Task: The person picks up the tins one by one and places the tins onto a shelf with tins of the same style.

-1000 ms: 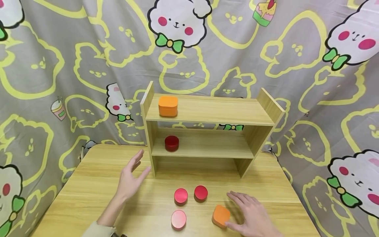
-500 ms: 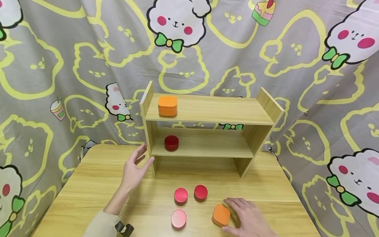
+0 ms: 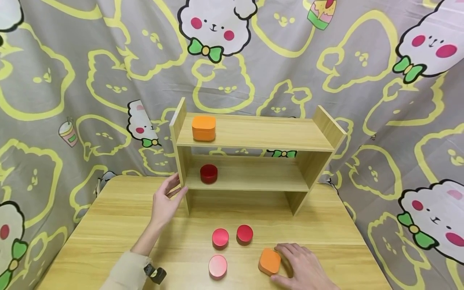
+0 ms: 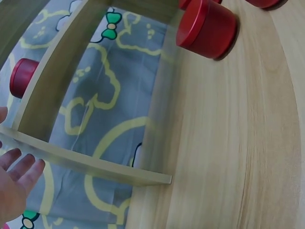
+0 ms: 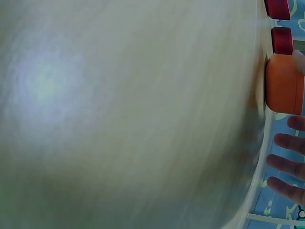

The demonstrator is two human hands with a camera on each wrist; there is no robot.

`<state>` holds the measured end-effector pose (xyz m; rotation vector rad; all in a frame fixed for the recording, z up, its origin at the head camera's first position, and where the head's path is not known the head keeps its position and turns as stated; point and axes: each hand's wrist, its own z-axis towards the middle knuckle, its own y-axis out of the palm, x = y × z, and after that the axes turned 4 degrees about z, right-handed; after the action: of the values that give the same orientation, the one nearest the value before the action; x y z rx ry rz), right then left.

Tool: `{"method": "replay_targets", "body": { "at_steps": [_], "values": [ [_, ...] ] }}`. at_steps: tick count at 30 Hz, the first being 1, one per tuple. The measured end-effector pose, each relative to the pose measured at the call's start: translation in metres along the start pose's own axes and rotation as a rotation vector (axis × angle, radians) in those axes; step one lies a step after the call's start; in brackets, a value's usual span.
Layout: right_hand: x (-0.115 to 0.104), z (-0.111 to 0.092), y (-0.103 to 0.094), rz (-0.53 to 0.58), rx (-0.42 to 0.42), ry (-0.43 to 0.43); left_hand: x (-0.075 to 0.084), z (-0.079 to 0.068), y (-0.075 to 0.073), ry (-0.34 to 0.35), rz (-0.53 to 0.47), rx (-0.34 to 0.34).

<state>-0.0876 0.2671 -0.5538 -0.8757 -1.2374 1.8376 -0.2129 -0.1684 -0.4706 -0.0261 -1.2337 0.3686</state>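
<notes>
Fingers of your right hand (image 3: 302, 268) spread wide, now nearer orange box (image 3: 270, 262) on desk (image 3: 119, 217); no grip evident. Your left hand (image 3: 164, 204), fingers apart, now reaches left side of shelf (image 3: 268, 133); bracing likely. Shelf carries second orange box (image 3: 204, 129) on top, dark red box (image 3: 208, 174) one level lower; contents hidden.
</notes>
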Motion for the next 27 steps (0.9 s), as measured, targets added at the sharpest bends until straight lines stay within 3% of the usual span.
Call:
{"method": "replay_targets", "body": {
  "at_steps": [12,19,27],
  "values": [
    [-0.0016,0.0009,0.0028,0.003,0.003,-0.007,0.0027,0.0033,0.0037,-0.07,-0.003,0.002],
    [-0.0033,0.0016,0.0068,0.014,-0.005,-0.002,0.0005,0.0047,0.005,-0.05,-0.073,0.022],
    [-0.0052,0.0017,0.0069,0.087,-0.006,0.033,0.0009,0.006,0.0065,-0.029,-0.085,0.029]
  ]
}}
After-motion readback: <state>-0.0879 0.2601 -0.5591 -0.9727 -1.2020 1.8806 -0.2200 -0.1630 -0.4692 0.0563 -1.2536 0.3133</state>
